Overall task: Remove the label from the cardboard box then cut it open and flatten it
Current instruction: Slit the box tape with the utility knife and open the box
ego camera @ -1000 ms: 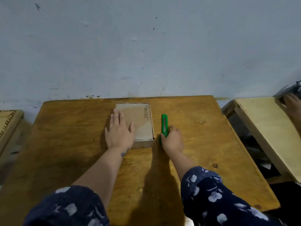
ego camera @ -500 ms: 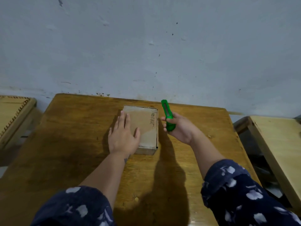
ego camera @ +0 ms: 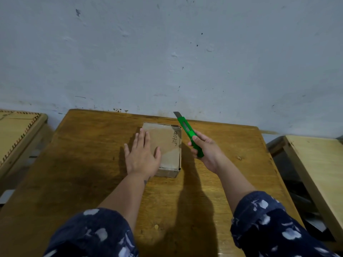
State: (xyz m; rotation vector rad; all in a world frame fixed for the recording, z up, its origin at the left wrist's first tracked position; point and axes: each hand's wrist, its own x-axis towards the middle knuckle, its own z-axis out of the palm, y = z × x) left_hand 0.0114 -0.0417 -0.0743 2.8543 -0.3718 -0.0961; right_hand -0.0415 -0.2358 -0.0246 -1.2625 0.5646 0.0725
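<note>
A small flat cardboard box (ego camera: 168, 143) lies on the wooden table (ego camera: 89, 164) near the wall, with handwriting along its right edge. My left hand (ego camera: 142, 156) presses flat on the box's left half, fingers straight. My right hand (ego camera: 205, 150) grips a green utility knife (ego camera: 189, 133) just right of the box, held above the table. Its blade is extended and points up toward the wall. No separate label is plainly visible on the box.
A pale wooden bench (ego camera: 319, 173) stands to the right across a dark gap. Another wooden surface with a patterned edge (ego camera: 16, 134) sits at the left. A blue-grey wall (ego camera: 167, 52) rises right behind the table.
My right hand picked the green knife up off the table beside the box and raised it. The blade now sticks out of the handle. My left hand stayed on the box.
</note>
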